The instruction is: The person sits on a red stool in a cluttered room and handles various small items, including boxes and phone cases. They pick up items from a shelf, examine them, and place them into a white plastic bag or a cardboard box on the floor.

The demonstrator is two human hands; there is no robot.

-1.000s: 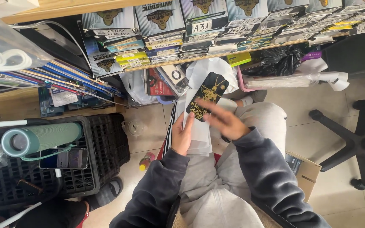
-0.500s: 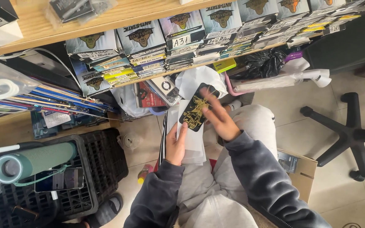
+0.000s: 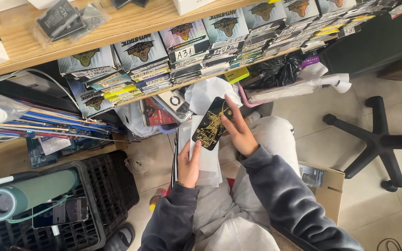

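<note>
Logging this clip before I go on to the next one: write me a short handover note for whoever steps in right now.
Left hand: holds a stack of white sleeves from below, over the lap.
Right hand: pinches the right edge of a black phone case with gold print, tilted, lying against the top of the stack.
Nearby: shelf of packaged stock ahead, black crate with a green bottle on the left, open cardboard box by the right knee.
Done: case is out and in hand.
Left: it is not yet inside any sleeve; whether the top sleeve is open cannot be told.
</note>
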